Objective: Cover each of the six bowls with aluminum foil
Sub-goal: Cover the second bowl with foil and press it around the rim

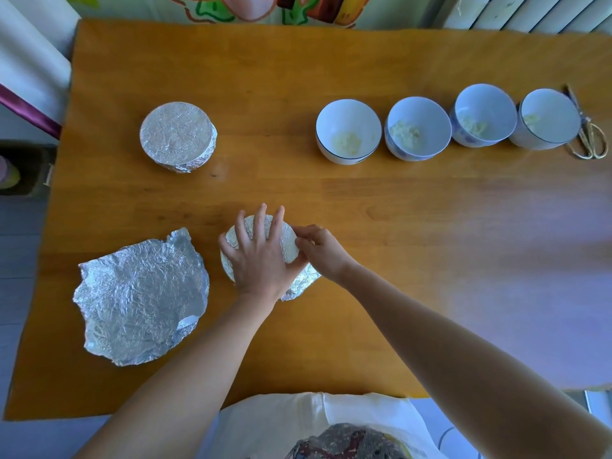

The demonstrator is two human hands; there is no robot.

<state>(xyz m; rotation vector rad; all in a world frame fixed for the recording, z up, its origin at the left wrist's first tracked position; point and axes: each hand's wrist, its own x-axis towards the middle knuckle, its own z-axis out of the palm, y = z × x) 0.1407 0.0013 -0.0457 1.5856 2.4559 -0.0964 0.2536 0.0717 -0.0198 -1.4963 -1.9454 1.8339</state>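
Table (430, 226) | bowls (347, 130): 4 open, 2 foiled | foil sheet (142, 296): 1 | left hand (261, 256) flat | right hand (323, 250) pinching foil (288, 241)

Orange-brown wooden counter (298, 77). Crinkled silver aluminium foil sheet (139, 299); silver foil-wrapped bowl (289, 248). White ceramic bowl with thin blue rim line (347, 115); white bowl, blue-patterned outside (412, 156). Pale yellow food (347, 141). Gold scissors (590, 144).

Left grip (261, 256) flat, right grip (319, 250) pinched.

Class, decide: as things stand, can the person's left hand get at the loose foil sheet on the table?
Probably yes: the loose foil sheet lies beside the left hand with bare table between; the hand need only lift off the half-wrapped bowl.
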